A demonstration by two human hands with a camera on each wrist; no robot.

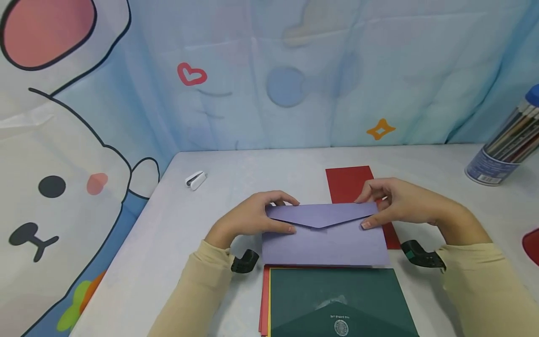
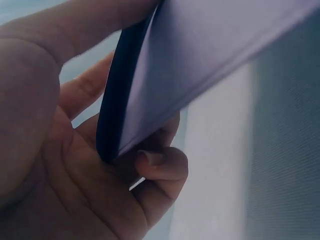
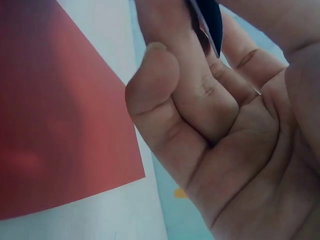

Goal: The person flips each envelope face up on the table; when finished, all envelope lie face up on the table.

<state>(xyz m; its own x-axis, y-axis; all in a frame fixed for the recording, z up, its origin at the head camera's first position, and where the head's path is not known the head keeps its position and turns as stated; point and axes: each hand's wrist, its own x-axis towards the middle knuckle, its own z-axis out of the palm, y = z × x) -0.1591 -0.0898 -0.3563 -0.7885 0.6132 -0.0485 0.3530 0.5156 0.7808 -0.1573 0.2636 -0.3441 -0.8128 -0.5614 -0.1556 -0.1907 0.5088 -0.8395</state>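
A purple envelope (image 1: 324, 245) with a pointed flap is held up between both hands in the head view. My left hand (image 1: 261, 215) grips its left end, thumb on the front and fingers behind. At the other end, my right hand (image 1: 393, 203) pinches the upper right corner between thumb and fingers. In the left wrist view the envelope (image 2: 185, 60) lies between the thumb and the curled fingers. A red sheet or envelope (image 1: 347, 180) lies behind it on the table, partly covered. Nearer me, a dark green envelope (image 1: 341, 292) tops a stack with red and yellow edges.
A small white stapler (image 1: 196, 180) sits at the table's back left. At the back right stands a clear tub of pencils (image 1: 501, 150) with a blue lid. A red object (image 1: 532, 245) shows at the right edge. A printed curtain (image 1: 320, 84) hangs behind the white table (image 1: 168, 262).
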